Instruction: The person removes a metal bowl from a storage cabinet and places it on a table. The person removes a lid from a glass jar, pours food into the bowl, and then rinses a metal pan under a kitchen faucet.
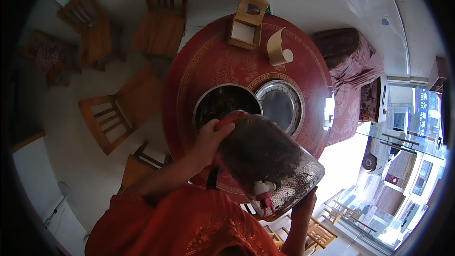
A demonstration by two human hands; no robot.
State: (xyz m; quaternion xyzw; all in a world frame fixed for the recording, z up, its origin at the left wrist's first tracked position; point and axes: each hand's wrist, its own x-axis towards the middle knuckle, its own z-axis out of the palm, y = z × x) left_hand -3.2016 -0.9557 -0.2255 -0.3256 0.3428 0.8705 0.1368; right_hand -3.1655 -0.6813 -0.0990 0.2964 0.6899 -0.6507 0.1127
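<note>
A large clear jar with dark contents and a red-and-white spigot is tilted, its mouth towards a metal pot. My left hand grips the red rim or handle at the jar's mouth. Under the jar's bottom end is my right hand, its fingers mostly hidden behind the jar. The pot stands on a round red table and holds dark matter that I cannot make out. Beside the pot lies a round metal tray or lid, partly covered by the jar.
Towards the table's far edge stand an open wooden box and a curled cream-coloured sheet. Wooden chairs surround the left side. A cloth-covered piece of furniture is at the right, near a bright glass doorway.
</note>
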